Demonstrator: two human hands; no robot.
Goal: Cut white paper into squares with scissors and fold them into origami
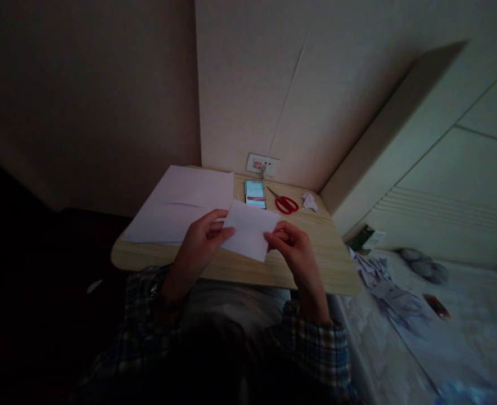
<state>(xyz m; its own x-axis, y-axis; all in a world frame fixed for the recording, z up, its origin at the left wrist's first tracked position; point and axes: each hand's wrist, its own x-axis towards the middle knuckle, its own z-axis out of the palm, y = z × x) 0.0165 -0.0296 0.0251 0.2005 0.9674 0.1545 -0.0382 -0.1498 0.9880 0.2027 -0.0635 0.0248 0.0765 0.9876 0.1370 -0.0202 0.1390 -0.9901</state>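
- A small folded sheet of white paper (251, 229) is held just above the near half of the wooden table (316, 264), tilted so its far edge is higher than its near corner.
- The left hand (200, 243) grips the sheet's left edge, thumb on top and fingers curled beneath, so it is closed on the paper.
- The right hand (294, 250) pinches the sheet's lower right corner between thumb and fingertips, also closed on the paper.
- The sheet spans the gap between the two hands, which sit on opposite sides of it, near each other.
- Both wrists come out of plaid sleeves (316, 343) at the bottom of the view.
- Behind and to the left of the held sheet, larger white sheets (176, 205) lie flat on the table, reaching its left edge.
- Just beyond the sheet's far edge lies a small card packet (254, 194) with a blurred face.
- Right of the packet lie red-handled scissors (284, 202), blades pointing left and away.
- Further right, near the wall, rests a crumpled paper scrap (310, 201).
- A wall socket (262, 164) sits on the wall just behind the table.
- To the right of the table, paper scraps (383, 281) are scattered across a pale bed cover (463, 332).
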